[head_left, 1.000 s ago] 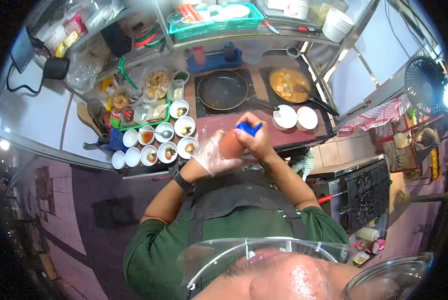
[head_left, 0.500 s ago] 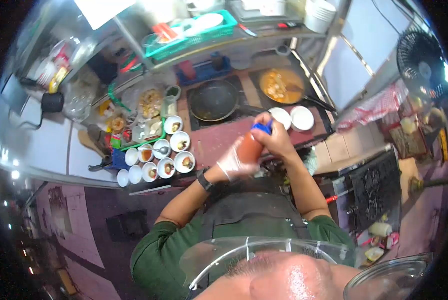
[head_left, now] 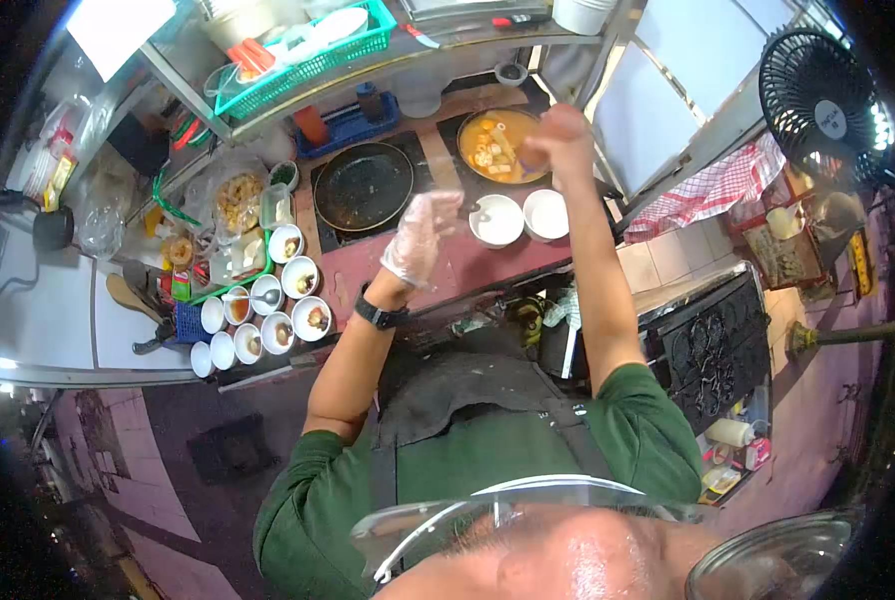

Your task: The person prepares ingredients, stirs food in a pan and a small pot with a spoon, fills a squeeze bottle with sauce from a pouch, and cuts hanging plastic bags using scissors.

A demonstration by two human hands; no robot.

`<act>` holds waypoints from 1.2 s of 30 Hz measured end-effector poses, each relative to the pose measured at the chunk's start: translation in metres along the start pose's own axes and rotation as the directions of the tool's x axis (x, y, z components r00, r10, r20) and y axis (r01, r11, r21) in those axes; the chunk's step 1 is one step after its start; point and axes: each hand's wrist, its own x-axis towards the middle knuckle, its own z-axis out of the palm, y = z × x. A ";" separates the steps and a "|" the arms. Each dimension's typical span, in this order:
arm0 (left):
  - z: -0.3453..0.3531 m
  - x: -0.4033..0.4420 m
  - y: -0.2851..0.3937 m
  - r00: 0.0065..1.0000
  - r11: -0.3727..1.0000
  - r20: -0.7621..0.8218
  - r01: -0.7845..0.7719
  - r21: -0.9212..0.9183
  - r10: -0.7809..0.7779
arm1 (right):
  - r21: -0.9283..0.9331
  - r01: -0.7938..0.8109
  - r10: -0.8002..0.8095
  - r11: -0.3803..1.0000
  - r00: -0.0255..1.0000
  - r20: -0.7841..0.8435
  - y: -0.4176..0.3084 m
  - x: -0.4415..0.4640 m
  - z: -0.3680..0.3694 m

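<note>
My left hand (head_left: 423, 240), in a clear plastic glove, is raised over the red counter right of the empty black pan (head_left: 366, 187), fingers apart and empty. Over the right edge of the pan of orange soup (head_left: 493, 148), my right hand (head_left: 560, 155) is closed round the orange-red bottle (head_left: 564, 122), which is tipped with its base up. Motion blurs this hand and bottle, and its blue cap is mostly hidden. Chunks float in the soup. Two white bowls (head_left: 497, 221) (head_left: 547, 215) stand just below that pan.
Several small white bowls (head_left: 312, 318) with ingredients stand at the left, beside a green tray of bags and containers (head_left: 238, 258). A blue tray (head_left: 350, 127) is behind the pans. A green basket (head_left: 308, 65) sits on the shelf above. A black fan (head_left: 818, 105) is at the right.
My hands have separated. The right one has carried the bottle up and over the soup pan and tipped it; my gloved left hand has let go of the bottle and opened. The view has shifted.
</note>
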 end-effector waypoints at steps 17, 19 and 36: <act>-0.092 -0.142 -0.071 0.806 0.956 -0.529 0.289 -0.037 -0.265 | 0.335 0.196 0.032 0.922 0.822 -0.568 0.063 0.125 0.036; -0.096 -0.154 -0.075 0.798 0.950 -0.515 0.252 -0.185 -0.312 | 0.457 0.168 -0.050 0.873 0.965 -0.259 0.154 0.163 0.003; -0.083 -0.186 -0.078 0.726 0.904 -0.557 0.410 -0.120 -0.404 | 0.481 -0.871 0.091 0.098 0.489 0.867 0.216 0.121 0.422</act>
